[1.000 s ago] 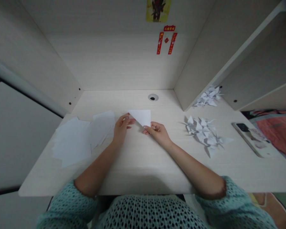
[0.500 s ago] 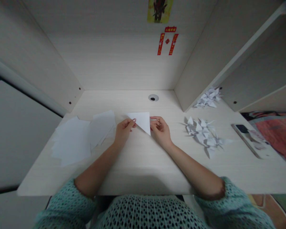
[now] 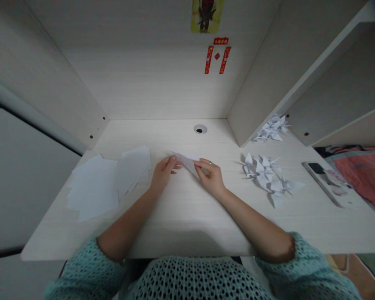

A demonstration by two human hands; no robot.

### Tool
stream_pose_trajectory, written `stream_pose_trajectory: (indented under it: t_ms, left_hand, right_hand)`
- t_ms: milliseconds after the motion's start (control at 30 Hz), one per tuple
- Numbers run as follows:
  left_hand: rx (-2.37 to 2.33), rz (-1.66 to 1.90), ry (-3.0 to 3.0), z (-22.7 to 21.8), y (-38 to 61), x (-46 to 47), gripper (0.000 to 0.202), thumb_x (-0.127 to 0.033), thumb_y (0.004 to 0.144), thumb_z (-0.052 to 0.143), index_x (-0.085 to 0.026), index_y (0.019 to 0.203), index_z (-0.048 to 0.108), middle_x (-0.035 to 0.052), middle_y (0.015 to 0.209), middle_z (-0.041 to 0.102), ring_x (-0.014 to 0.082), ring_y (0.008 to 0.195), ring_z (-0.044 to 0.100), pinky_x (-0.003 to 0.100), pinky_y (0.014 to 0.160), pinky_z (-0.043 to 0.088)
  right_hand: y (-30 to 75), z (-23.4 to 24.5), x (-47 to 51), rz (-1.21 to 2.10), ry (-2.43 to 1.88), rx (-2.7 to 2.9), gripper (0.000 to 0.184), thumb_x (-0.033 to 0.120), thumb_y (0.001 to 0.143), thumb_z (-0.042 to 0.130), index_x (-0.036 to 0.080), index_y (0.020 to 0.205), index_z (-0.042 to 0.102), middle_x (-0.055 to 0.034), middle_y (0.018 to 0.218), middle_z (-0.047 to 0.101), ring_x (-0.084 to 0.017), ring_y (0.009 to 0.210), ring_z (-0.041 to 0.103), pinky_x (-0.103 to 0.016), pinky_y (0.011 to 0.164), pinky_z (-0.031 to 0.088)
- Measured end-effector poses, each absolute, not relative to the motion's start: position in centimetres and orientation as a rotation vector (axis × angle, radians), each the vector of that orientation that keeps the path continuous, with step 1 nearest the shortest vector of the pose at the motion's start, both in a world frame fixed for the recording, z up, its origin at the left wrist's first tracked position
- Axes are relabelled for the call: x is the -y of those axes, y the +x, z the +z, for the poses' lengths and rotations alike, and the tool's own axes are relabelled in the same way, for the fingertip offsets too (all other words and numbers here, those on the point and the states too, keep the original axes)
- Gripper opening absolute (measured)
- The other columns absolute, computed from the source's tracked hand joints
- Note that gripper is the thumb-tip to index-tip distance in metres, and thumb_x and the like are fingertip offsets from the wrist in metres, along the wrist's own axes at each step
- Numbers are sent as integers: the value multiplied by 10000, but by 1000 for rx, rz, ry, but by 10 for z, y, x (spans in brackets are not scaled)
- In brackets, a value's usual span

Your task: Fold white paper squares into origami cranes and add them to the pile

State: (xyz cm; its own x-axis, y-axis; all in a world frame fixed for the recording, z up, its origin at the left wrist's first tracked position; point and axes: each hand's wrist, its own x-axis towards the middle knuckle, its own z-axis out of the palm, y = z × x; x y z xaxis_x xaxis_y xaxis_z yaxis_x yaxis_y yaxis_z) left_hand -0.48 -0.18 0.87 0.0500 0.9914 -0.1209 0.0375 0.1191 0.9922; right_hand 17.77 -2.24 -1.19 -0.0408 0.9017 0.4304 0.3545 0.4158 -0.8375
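A white folded paper triangle (image 3: 187, 161) lies low over the middle of the pale wooden desk (image 3: 187, 225). My left hand (image 3: 163, 174) pinches its left corner with the fingertips. My right hand (image 3: 211, 176) lies over its right side, fingers closed down on the paper, a ring on one finger. Both forearms reach in from teal knitted sleeves at the bottom.
Loose white paper sheets (image 3: 103, 183) spread at the left. Several folded paper cranes (image 3: 267, 177) lie at the right, more cranes (image 3: 272, 128) on a shelf behind. A phone (image 3: 326, 183) rests far right. A cable hole (image 3: 199, 129) sits at the desk's back.
The paper triangle, held up and facing me before, has tipped down towards the desk. My right hand slid over onto its right side; my left hand stayed on the left corner.
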Motion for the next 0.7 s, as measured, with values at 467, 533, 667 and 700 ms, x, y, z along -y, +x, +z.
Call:
stream_pose_trajectory:
  t_ms: [467,533,667,700]
  left_hand:
    - [-1114,949,1173,16,-6,1,439,-409,654,734,-181,1025,683,81,895,732,206,760,665,285,632,506]
    - [-1168,940,1218,17,-7,0,348,-380,638,738,-177,919,707,82,842,735,194,696,651,263,572,474]
    - [-1198,917,1267,18,-11,-2,241,-363,635,721,-197,810,715,60,770,728,173,633,630,247,528,446]
    - [-1195,916,1269,18,-11,-3,240,-370,632,722,-199,800,715,56,755,724,170,617,623,245,516,442]
  right_hand:
    - [185,-12,11,789,-1197,1334,211,324,827,574,223,931,727,-65,966,722,-198,847,634,-326,746,488]
    - [186,-15,7,871,-1231,1217,236,359,795,604,200,924,722,-53,852,722,-174,706,605,-290,627,455]
    - [186,-20,4,967,-1260,1121,277,388,761,628,188,937,707,-17,696,670,-136,561,511,-253,505,352]
    - [187,-20,4,980,-1254,1120,283,393,759,630,191,943,703,-17,702,667,-138,571,513,-254,509,353]
